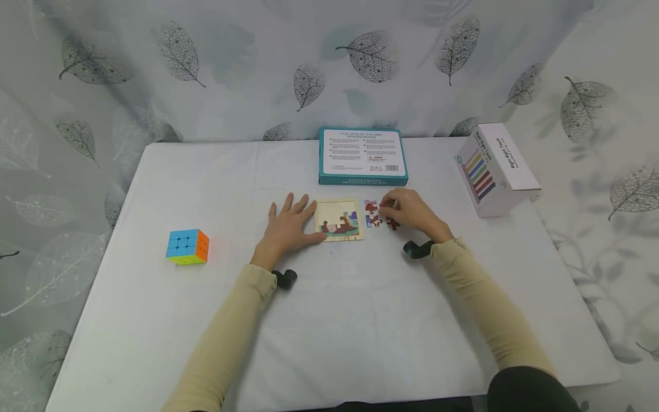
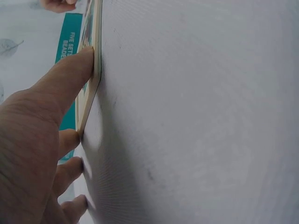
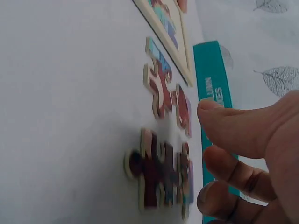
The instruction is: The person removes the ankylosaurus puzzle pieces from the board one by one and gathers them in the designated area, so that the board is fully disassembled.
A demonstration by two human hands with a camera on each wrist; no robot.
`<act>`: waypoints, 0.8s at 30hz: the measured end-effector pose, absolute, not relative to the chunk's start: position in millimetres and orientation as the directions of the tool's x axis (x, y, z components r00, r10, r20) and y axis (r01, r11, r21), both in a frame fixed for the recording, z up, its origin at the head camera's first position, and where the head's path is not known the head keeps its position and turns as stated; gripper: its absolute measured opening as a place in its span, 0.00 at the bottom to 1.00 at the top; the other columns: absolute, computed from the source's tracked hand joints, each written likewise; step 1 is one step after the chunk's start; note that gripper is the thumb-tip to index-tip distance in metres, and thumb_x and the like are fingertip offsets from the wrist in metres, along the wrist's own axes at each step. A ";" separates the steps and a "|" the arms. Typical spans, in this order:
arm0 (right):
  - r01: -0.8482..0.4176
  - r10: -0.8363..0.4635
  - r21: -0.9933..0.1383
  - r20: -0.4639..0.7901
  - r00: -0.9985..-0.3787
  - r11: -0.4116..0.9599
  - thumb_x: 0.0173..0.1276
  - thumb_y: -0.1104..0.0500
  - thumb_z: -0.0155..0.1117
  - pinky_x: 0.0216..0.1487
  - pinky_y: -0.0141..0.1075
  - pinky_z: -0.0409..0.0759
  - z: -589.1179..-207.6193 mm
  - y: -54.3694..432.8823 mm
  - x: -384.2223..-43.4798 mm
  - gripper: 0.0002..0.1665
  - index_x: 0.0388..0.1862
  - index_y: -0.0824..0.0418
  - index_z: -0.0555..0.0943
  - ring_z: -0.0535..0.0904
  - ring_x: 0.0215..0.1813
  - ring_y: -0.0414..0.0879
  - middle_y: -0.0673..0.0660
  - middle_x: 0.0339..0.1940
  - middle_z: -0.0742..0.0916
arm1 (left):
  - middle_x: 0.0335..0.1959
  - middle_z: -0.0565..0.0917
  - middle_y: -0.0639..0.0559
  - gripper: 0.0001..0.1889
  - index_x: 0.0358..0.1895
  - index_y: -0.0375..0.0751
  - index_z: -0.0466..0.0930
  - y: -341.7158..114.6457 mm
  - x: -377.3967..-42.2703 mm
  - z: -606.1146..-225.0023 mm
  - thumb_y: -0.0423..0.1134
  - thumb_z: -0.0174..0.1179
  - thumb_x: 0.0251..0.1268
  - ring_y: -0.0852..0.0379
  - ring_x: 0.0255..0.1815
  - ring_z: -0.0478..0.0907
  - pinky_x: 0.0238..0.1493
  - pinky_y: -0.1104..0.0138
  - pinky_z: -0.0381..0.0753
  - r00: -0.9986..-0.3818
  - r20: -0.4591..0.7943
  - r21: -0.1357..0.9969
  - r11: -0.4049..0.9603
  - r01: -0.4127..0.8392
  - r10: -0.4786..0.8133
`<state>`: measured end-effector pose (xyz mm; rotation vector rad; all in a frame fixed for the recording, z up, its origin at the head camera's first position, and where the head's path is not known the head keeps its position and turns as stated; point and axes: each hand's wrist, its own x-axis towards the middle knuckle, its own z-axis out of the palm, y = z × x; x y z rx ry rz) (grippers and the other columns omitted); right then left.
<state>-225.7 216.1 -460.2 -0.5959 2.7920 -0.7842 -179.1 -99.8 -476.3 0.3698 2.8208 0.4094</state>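
Note:
A small wooden jigsaw tray (image 1: 332,209) lies on the white table, its lower part filled with picture pieces. My left hand (image 1: 288,229) is spread beside it, with the thumb resting on its near left corner and the index finger touching its left edge. Loose jigsaw pieces (image 1: 372,214) lie right of the tray. My right hand (image 1: 409,210) is over the right-hand ones. In the right wrist view, its thumb and bent fingers stand apart above a dark red piece (image 3: 150,172), and no piece shows between them.
A teal box (image 1: 362,157) lies flat behind the tray. To the back right stands a white box (image 1: 496,169) with coloured bars printed on it. A puzzle cube (image 1: 187,247) sits at the left. Leaf-patterned curtain (image 1: 247,68) hangs behind the table (image 1: 329,343).

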 end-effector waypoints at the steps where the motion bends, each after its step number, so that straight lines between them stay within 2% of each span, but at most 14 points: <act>1: -0.332 -0.431 -0.536 -0.067 -0.900 0.776 0.71 0.57 0.66 0.38 0.37 0.76 -460.5 212.6 -225.5 0.11 0.45 0.64 0.85 0.78 0.37 0.49 0.59 0.39 0.87 | 0.85 0.50 0.54 0.50 0.81 0.58 0.52 -99.8 -179.1 -476.4 0.74 0.58 0.58 0.42 0.86 0.37 0.80 0.34 0.37 -0.932 -0.224 0.309 0.927 0.211 0.287; 6: -0.373 -0.484 -0.550 -0.067 -0.872 0.748 0.71 0.55 0.67 0.36 0.36 0.75 -461.5 191.2 -224.3 0.13 0.47 0.63 0.85 0.76 0.36 0.48 0.58 0.39 0.88 | 0.85 0.49 0.54 0.50 0.81 0.58 0.52 -99.9 -179.3 -475.5 0.74 0.58 0.59 0.43 0.86 0.37 0.80 0.34 0.37 -0.930 -0.227 0.310 0.927 0.212 0.288; 11: -0.433 -0.542 -0.531 -0.062 -0.838 0.729 0.68 0.53 0.70 0.44 0.40 0.76 -459.6 168.9 -223.7 0.18 0.49 0.64 0.85 0.76 0.41 0.50 0.59 0.43 0.85 | 0.85 0.49 0.54 0.50 0.81 0.58 0.52 -99.7 -179.8 -474.2 0.74 0.57 0.59 0.42 0.86 0.37 0.80 0.34 0.37 -0.930 -0.225 0.302 0.928 0.218 0.292; 17: -0.434 -0.565 -0.501 -0.140 -0.813 0.749 0.65 0.49 0.73 0.53 0.44 0.77 -460.1 150.9 -222.3 0.27 0.57 0.63 0.82 0.75 0.47 0.50 0.59 0.52 0.81 | 0.85 0.49 0.54 0.50 0.81 0.58 0.52 -99.4 -179.8 -473.3 0.74 0.57 0.59 0.42 0.86 0.37 0.80 0.34 0.38 -0.928 -0.232 0.301 0.929 0.218 0.293; 24: -0.449 -0.566 -0.454 -0.161 -0.808 0.770 0.64 0.50 0.73 0.48 0.42 0.76 -466.0 145.7 -221.2 0.25 0.57 0.59 0.82 0.74 0.44 0.50 0.58 0.49 0.80 | 0.85 0.49 0.54 0.50 0.81 0.58 0.52 -99.1 -179.6 -473.6 0.75 0.56 0.59 0.42 0.86 0.37 0.80 0.34 0.38 -0.929 -0.233 0.303 0.929 0.212 0.288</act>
